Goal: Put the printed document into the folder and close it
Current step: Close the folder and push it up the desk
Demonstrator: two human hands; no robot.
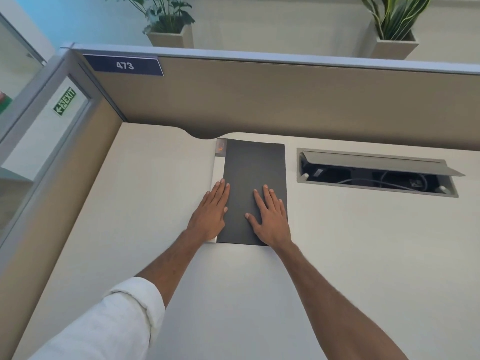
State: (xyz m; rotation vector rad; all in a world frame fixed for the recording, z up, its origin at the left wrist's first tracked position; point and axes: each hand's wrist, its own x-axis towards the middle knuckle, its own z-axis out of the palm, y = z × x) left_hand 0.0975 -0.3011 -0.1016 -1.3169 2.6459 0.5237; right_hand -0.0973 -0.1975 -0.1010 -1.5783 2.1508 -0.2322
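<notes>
Forearms come first, reaching up and away from the body, the left one showing a rolled white sleeve (109,315). Both end in flat, spread palms, neither grasping anything. The left hand (210,214) lies with its palm across the folder's left edge, fingertips partly on the dark cover and partly on a pale strip beside it. The right hand (270,216) rests wholly on the cover, just right of the left, thumb splayed toward it.

Directly under both palms is the folder (253,165), shut or very nearly so, lying flat on the desk (337,242). Its long axis runs straight away from the body, roughly in line with the fingers, so most of its length lies beyond the fingertips and only its near short edge sits behind the wrists. A narrow light band (217,175) shows along the left long side, past the left fingertips; whether that is the printed document's margin or the folder's back flap I cannot tell. No loose sheet is visible elsewhere, so the document is probably inside already.

Judging by this, what remains is pressing the cover flat, and the left hand is the nearer one to that exposed edge.

Beyond the right hand, well apart, an open cable hatch (376,172) sits in the desk; farther still stands the partition (285,100).
</notes>
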